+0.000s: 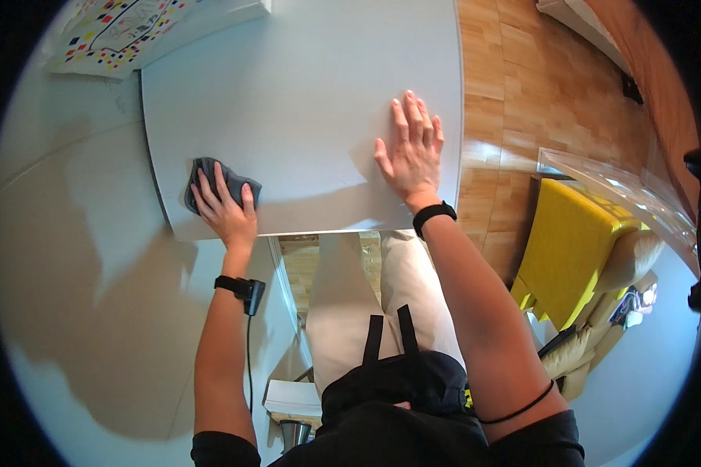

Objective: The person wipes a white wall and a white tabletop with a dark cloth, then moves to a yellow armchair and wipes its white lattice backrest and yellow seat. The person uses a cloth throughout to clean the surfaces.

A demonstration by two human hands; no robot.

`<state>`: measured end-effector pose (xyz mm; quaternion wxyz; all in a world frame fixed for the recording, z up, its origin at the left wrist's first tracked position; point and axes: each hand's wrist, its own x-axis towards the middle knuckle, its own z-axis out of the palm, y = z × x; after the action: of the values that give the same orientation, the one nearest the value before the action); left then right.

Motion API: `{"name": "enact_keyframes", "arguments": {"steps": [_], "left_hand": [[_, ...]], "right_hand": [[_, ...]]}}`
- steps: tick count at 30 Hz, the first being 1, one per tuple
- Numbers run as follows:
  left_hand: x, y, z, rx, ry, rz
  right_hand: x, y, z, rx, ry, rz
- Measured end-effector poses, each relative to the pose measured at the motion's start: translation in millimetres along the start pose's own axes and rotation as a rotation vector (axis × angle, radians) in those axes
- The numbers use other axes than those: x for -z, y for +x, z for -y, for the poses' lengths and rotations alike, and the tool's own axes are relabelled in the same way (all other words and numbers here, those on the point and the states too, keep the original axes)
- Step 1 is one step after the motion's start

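A folded dark grey cloth lies on the white tabletop, close to its front left corner. My left hand presses down on this cloth with the fingers spread over it, and part of the cloth is hidden beneath the palm. Towards the table's right edge, my right hand rests flat on the bare surface, fingers apart and holding nothing. A black band with a small cabled device is strapped to my left wrist. Another black band circles my right wrist.
At the back left stands a white bag with coloured squares. A wall runs along the table's left side. Wooden flooring shows to the right, with a yellow piece of furniture beside a clear plastic panel.
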<state>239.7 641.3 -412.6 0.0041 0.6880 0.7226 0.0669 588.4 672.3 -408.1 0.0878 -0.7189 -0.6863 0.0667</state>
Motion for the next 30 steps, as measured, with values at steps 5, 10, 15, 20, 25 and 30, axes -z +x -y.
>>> {"name": "enact_keyframes", "arguments": {"steps": [5, 10, 15, 20, 25, 30], "left_hand": [[-9, -9, -93, -0.069, -0.047, -0.005], [-2, -6, -219, -0.265, -0.121, 0.123], [27, -16, -303, -0.480, -0.351, 0.298], [72, -29, -315, -0.812, -0.624, 0.611], [127, -43, -316, -0.989, -0.585, 0.738], [183, -58, -360, -1.053, -0.734, 0.710]], "right_hand": [[2, 2, -9, 0.021, 0.163, -0.008], [63, -31, -74, 0.182, 0.454, 0.124], [133, -158, -185, -0.125, 0.448, 0.175], [173, -310, -246, -0.688, 0.438, 0.190], [178, -329, -193, -0.787, 0.886, -0.087], [233, -241, -95, -0.536, 1.374, 0.121]]}}
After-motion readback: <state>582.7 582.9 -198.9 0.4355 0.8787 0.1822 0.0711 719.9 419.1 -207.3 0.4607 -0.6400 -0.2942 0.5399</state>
